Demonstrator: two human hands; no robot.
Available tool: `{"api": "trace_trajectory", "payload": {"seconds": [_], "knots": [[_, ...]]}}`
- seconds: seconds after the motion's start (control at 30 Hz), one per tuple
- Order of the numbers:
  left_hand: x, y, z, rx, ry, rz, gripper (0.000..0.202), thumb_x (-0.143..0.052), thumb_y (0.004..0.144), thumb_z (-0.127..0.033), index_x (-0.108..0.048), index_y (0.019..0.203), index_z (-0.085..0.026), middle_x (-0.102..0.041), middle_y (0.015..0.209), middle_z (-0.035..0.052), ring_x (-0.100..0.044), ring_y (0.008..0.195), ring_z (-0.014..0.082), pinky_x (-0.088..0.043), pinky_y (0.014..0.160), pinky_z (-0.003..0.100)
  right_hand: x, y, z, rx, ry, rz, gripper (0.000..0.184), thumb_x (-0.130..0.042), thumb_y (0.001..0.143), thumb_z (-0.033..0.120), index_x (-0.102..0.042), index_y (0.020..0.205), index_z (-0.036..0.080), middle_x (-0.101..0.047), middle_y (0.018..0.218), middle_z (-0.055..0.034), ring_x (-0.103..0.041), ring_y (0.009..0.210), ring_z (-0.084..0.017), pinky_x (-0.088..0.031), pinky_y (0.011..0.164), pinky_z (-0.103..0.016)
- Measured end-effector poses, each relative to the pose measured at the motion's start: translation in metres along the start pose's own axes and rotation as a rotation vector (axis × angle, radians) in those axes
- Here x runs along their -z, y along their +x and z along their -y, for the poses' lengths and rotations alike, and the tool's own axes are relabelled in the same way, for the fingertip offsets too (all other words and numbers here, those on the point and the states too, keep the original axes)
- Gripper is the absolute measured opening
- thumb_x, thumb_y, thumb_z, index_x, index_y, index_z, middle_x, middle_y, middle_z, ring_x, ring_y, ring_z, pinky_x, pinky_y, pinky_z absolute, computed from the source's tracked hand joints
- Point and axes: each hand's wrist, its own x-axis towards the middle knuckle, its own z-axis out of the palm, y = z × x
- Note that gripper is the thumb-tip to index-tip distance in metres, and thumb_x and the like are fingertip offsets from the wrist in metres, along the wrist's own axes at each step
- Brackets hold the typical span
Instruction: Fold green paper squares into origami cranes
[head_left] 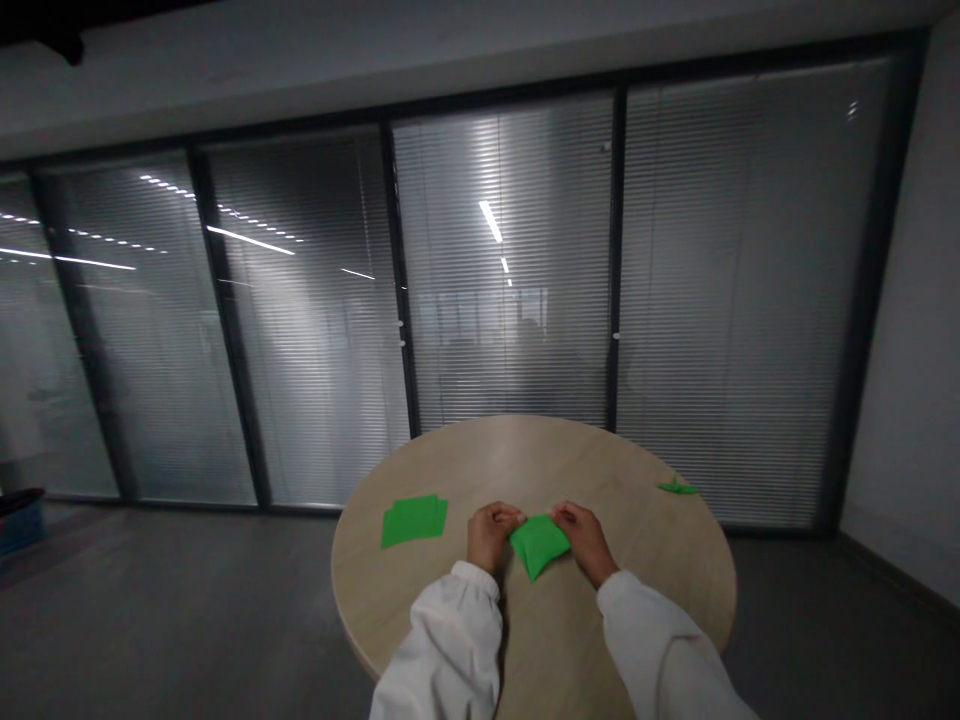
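Observation:
A folded green paper (538, 545) lies on the round wooden table (465, 460), pointing toward me. My left hand (489, 535) pinches its left corner with curled fingers. My right hand (585, 540) grips its right corner in the same way. Both arms are in white sleeves. A small stack of flat green sheets (414, 520) rests on the table left of my left hand. A small folded green paper figure (677, 488) sits near the table's right edge.
Behind the table runs a glass wall with closed blinds (510, 300) and dark frames. Grey floor surrounds the table. A blue object (19, 520) stands at the far left edge. A white wall rises on the right.

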Motion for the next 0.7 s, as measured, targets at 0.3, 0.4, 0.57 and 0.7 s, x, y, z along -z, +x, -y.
{"api": "trace_trajectory", "payload": {"seconds": [0.3,0.4,0.57,0.7], "knots": [[-0.003,-0.008,-0.011,0.085,-0.053,0.155,0.03,-0.08,0.048,-0.032,-0.071,0.069,-0.012,-0.07,0.062,0.0054,-0.061,0.058,0.0156,-0.044,0.057,0.024,0.0,-0.001,0.002,0.07,-0.034,0.045,0.037,-0.054,0.075,0.055,-0.062,0.067,0.02,-0.064,0.064,-0.0015,-0.056,0.061,-0.017,-0.042,0.056,-0.024],[-0.001,-0.01,-0.014,0.116,-0.054,0.184,0.035,-0.081,0.045,-0.035,-0.072,0.07,-0.012,-0.069,0.06,0.005,-0.06,0.055,0.0152,-0.044,0.056,0.025,-0.002,-0.002,0.003,0.094,0.004,0.063,0.038,-0.053,0.076,0.054,-0.063,0.071,0.018,-0.064,0.065,-0.0017,-0.056,0.062,-0.017,-0.043,0.056,-0.024],[0.002,-0.009,-0.01,0.153,-0.023,0.193,0.033,-0.081,0.043,-0.039,-0.069,0.057,-0.011,-0.061,0.048,0.001,-0.051,0.044,0.0119,-0.038,0.045,0.023,0.002,-0.005,0.012,0.211,-0.048,0.029,0.027,-0.052,0.081,0.04,-0.068,0.088,0.02,-0.065,0.084,-0.0059,-0.06,0.081,-0.021,-0.048,0.074,-0.031],[0.002,-0.009,-0.004,0.199,-0.186,0.077,0.037,-0.078,0.047,-0.043,-0.064,0.062,-0.012,-0.058,0.047,-0.0014,-0.051,0.041,0.0115,-0.04,0.04,0.022,0.003,-0.01,0.025,0.369,-0.082,0.061,0.044,-0.054,0.077,0.025,-0.055,0.122,0.027,-0.049,0.129,-0.007,-0.043,0.121,-0.022,-0.034,0.104,-0.04]]}}
